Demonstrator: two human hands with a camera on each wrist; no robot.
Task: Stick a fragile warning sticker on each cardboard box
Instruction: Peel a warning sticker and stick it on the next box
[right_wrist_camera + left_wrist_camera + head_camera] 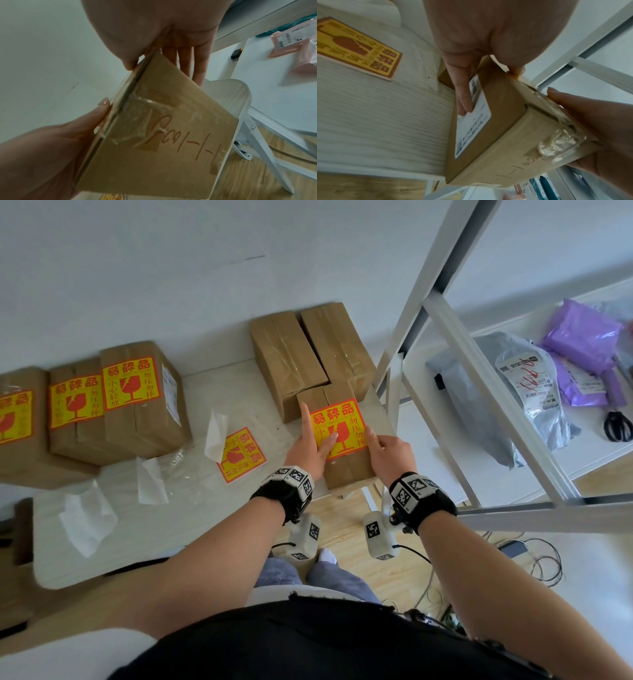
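A brown cardboard box [346, 470] sits at the table's right end, with a red-and-yellow fragile sticker [346, 426] on its top. My left hand [308, 450] lies on the sticker's left part, index finger straight along its edge and thumb pressing on it. The other fingers rest against the side that carries a white shipping label [474, 128]. My right hand [394, 453] grips the box's right side, thumb on top by the sticker's corner and fingers down the side. Another fragile sticker [243, 455] lies loose on the table.
Three stickered boxes [144, 405] stand at the left. Two plain boxes [287, 357] stand behind the held one. Peeled backing papers [89, 518] lie on the white table [137, 542]. A white shelf frame [479, 354] stands close on the right, with mail bags and scissors [616, 426].
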